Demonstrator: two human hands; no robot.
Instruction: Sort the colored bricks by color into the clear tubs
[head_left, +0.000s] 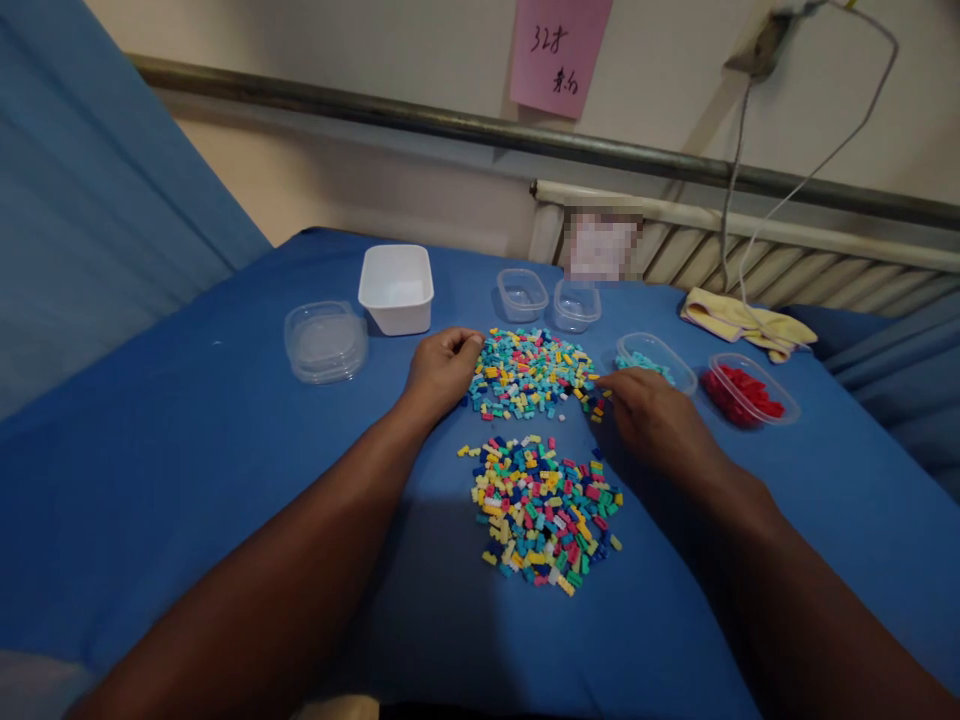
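Note:
Two heaps of tiny coloured bricks lie on a blue cloth. The far heap (529, 372) is mostly cyan and yellow; the near heap (544, 515) mixes red, blue, yellow and green. My left hand (441, 370) rests at the far heap's left edge, fingers curled loosely against the bricks. At that heap's right edge my right hand (649, 412) has its fingertips pinched among the bricks; what they hold is too small to make out. A clear oval tub with cyan bricks (654, 357) sits just beyond my right hand. Another tub holds red bricks (750, 392).
A white rectangular tub (396, 288), stacked clear lids (325, 342) and two small clear cups (522, 294) (576, 305) stand at the back of the blue table (187, 450). A yellow cloth (742, 322) lies at the far right by a radiator. A pink note hangs on the wall.

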